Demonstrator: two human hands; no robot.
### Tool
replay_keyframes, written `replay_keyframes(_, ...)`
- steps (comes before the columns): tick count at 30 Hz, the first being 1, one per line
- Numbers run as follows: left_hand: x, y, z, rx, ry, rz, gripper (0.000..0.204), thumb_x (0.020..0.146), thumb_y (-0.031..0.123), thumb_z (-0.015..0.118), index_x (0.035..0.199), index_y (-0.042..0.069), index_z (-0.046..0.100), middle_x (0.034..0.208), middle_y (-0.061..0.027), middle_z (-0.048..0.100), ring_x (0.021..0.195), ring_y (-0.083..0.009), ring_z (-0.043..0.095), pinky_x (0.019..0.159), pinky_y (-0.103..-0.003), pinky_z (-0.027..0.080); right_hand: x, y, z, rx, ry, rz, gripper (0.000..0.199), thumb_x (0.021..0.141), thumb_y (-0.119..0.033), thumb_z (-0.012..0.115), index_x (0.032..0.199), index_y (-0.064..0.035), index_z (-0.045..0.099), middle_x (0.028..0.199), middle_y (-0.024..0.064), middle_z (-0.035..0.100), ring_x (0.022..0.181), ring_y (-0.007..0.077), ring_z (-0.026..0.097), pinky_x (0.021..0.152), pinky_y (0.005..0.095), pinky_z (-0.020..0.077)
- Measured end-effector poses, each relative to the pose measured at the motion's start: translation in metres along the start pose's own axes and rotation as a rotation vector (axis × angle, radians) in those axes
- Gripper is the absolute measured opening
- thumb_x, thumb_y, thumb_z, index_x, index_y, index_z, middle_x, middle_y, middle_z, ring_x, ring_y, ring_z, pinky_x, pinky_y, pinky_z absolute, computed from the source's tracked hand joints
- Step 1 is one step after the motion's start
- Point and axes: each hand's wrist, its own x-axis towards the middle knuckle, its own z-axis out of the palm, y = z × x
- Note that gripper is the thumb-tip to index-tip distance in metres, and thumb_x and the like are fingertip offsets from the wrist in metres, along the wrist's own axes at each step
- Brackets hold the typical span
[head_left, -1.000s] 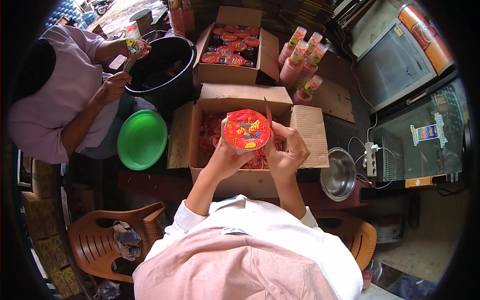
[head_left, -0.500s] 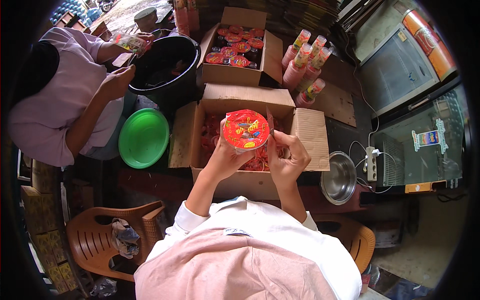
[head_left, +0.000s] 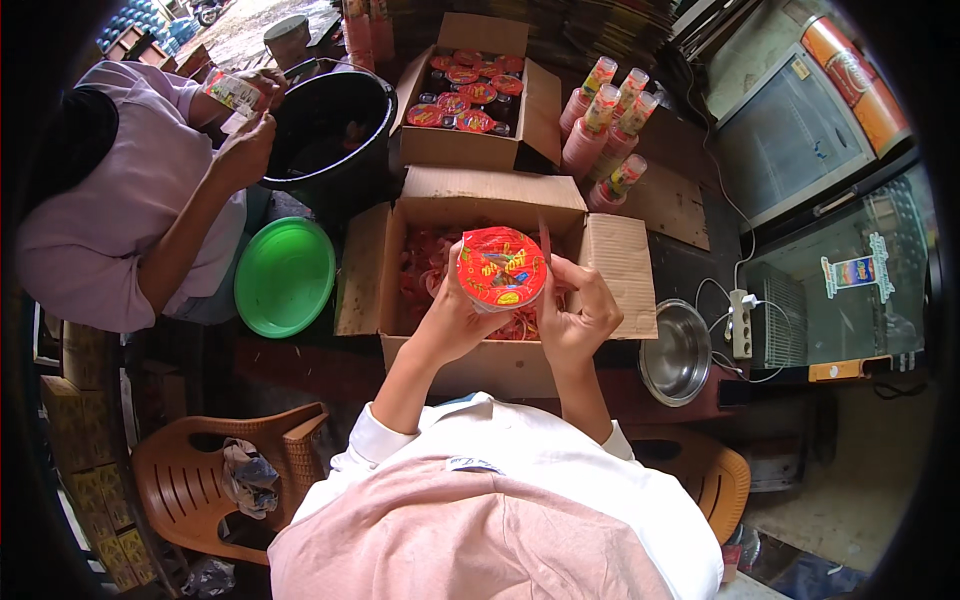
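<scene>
Left hand (head_left: 450,315) wrapped partway round a red-lidded cup (head_left: 502,266), lid facing up. Right hand (head_left: 582,310) pinching a thin blade (head_left: 545,240) between thumb and forefinger, blade standing at the lid's right rim; can't tell if it's cutting in. Cup is held over the open carton (head_left: 618,280), closer to its near edge than its far one; red pieces (head_left: 422,272) lie inside. Steel bowl (head_left: 675,360) just off the carton's near right corner. Vs half a second ago: cup slightly right and nearer the near edge, both grips same. Co-worker's (head_left: 140,205) printed cup (head_left: 235,92) shifted left, away from the black bucket (head_left: 350,190).
</scene>
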Motion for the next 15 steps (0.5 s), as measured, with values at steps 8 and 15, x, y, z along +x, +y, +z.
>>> replay_keyframes(8,0.001,-0.006,-0.005,0.167,0.008,0.093,0.074,0.068,0.009,0.069,0.124,0.005,0.021,0.115,-0.0116,0.044,0.107,-0.0267,0.047,0.092,-0.035,0.037,-0.002,-0.004,-0.005,0.040,-0.024,0.120,0.016,0.068,0.003,0.066,0.082,-0.0042,0.062,0.071,0.0090,0.061,0.061,0.0170,0.061,0.054,0.0243,0.0463)
replay_keyframes(15,-0.002,-0.011,-0.004,0.062,-0.051,0.026,0.065,0.067,0.008,0.068,0.122,0.004,0.035,0.122,-0.0120,0.037,0.111,-0.0280,0.044,0.095,-0.036,0.034,-0.005,-0.003,-0.003,0.010,-0.018,0.032,0.019,0.067,0.004,0.065,0.083,-0.0043,0.062,0.071,0.0085,0.061,0.062,0.0174,0.061,0.055,0.0248,0.0466)
